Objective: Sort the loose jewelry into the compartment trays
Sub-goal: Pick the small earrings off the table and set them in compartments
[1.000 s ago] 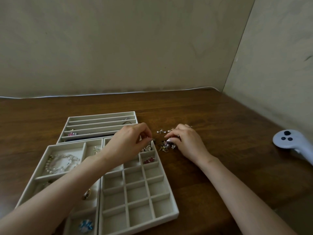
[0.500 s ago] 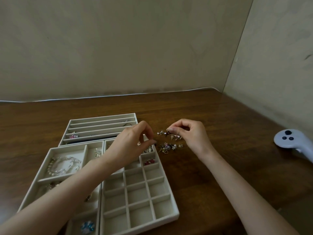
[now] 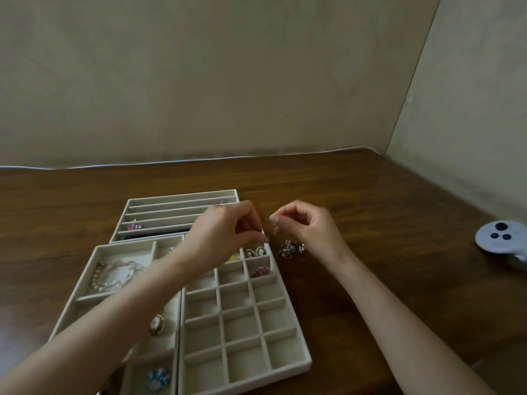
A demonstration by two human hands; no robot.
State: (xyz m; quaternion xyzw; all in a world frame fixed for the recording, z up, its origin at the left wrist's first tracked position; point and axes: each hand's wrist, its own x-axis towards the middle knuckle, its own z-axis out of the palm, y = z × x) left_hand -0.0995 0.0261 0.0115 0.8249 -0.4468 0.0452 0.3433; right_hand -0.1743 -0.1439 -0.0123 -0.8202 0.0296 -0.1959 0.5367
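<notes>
Shiny jewelry [image 3: 291, 248] lies in a small heap on the bench [image 3: 399, 223], just beside the right wall of the grid tray [image 3: 288, 363]. Just above and to the left of the heap, the left hand [image 3: 225, 232] and the right hand [image 3: 308, 226] come close together. Each has its fingers curled and its fingertips pressed on one tiny piece [image 3: 263, 231] between them. It is too small to tell what it is. I think the step now is getting one piece free from the heap and ready to put away. The next move would be a short trip left to a cell, then letting go right over it so the piece does not bounce out. Two cells at the far right already hold pearly bits [image 3: 255, 252] and a pink bit [image 3: 261, 271]. Many other cells hold nothing. A bracelet [image 3: 117, 273] sits in the left tray [image 3: 94, 252], and a slot tray [image 3: 182, 195] lies behind. A controller [image 3: 502, 238] rests far off to the right.
</notes>
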